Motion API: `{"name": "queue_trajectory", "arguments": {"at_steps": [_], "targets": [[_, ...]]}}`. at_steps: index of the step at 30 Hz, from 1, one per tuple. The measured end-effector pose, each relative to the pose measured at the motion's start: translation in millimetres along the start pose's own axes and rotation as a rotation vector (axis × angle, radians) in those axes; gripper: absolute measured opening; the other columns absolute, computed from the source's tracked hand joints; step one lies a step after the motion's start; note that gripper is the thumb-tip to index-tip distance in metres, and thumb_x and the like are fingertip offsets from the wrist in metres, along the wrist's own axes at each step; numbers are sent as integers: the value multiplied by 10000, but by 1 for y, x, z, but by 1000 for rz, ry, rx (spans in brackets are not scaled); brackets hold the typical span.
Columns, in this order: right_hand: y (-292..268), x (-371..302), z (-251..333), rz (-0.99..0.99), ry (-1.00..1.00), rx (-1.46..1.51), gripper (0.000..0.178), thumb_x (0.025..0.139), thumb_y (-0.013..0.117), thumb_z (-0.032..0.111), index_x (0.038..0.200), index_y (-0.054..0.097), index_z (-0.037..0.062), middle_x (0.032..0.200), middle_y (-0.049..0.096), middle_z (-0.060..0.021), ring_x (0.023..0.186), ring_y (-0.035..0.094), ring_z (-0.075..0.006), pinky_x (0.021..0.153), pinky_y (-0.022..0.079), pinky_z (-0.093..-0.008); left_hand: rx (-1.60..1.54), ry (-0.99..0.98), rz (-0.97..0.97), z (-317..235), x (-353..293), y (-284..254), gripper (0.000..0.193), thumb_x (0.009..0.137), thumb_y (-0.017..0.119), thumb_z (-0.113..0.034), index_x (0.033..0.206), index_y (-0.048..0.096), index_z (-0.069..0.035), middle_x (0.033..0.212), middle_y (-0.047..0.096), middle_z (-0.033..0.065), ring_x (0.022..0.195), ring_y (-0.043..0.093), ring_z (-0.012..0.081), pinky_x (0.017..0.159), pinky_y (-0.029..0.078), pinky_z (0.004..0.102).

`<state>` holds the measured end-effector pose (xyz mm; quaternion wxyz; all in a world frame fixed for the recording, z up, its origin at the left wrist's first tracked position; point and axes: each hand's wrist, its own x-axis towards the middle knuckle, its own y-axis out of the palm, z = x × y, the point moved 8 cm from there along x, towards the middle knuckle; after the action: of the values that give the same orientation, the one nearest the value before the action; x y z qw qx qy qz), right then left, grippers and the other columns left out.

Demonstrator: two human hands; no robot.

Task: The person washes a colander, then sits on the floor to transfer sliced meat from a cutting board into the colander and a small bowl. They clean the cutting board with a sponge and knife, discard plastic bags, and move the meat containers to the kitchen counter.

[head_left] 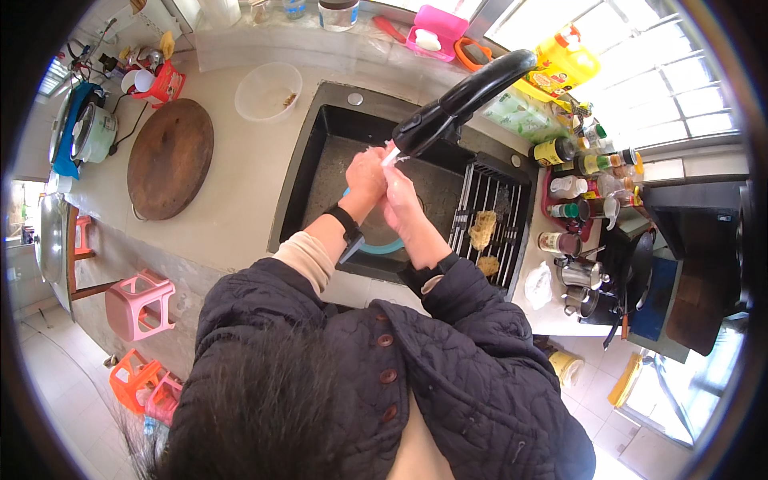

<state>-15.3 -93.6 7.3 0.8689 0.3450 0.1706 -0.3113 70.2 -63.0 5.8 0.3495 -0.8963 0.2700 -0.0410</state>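
Hair (276, 408); fingers (396, 182) seemingly together under black tap (460, 100)

Pale countertop (234, 180) under a round wooden board (170, 160) and a translucent bowl (262, 93)

The curved black faucet (440, 118) has a glossy, plastic-looking shine from where I stand, while the rectangular dark sink (298, 172) has a duller rim. The round brown board (171, 160) is matt wood, the round translucent bowl (268, 82) smooth plastic, the slatted silver rack (478, 200) shiny metal, the dark quilted jacket (496, 328) puckered cloth.
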Motion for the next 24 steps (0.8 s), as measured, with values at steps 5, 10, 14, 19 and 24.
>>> {"name": "queue_trajectory", "arguments": {"at_steps": [5,10,14,19,24], "targets": [[-6,17,-14,-74,226,185,468,1020,396,460,1256,511,73,1182,606,-134,1084,601,-273,933,492,-432,-118,101,129,-13,-6,1,343,911,549,-351,1113,635,-88,995,675,197,970,630,364,809,485,436],[1,50,-19,121,163,280,385,918,628,426,971,620,45,883,661,-137,792,654,-265,724,550,-414,-615,56,-78,-9,-29,-12,255,850,576,-38,1090,662,-35,958,685,151,844,662,280,759,520,349],[-11,60,-17,20,-56,-217,290,903,677,333,930,675,44,808,679,-71,716,647,-189,632,521,-341,-1356,-399,115,26,-31,14,207,889,538,25,1060,655,8,963,680,84,818,657,180,719,531,281],[3,50,16,-16,-571,-979,415,957,553,381,793,662,16,722,672,-180,686,664,-300,619,514,-400,-1080,-501,232,47,-27,13,279,959,530,-219,1031,652,21,935,671,106,792,652,205,654,532,315],[25,52,24,-19,-747,-1611,391,985,467,377,813,586,46,826,660,-211,814,652,-419,724,512,-498,-1051,-581,199,27,-38,12,646,959,403,-600,1012,623,5,872,649,122,787,638,230,623,542,376]]}}
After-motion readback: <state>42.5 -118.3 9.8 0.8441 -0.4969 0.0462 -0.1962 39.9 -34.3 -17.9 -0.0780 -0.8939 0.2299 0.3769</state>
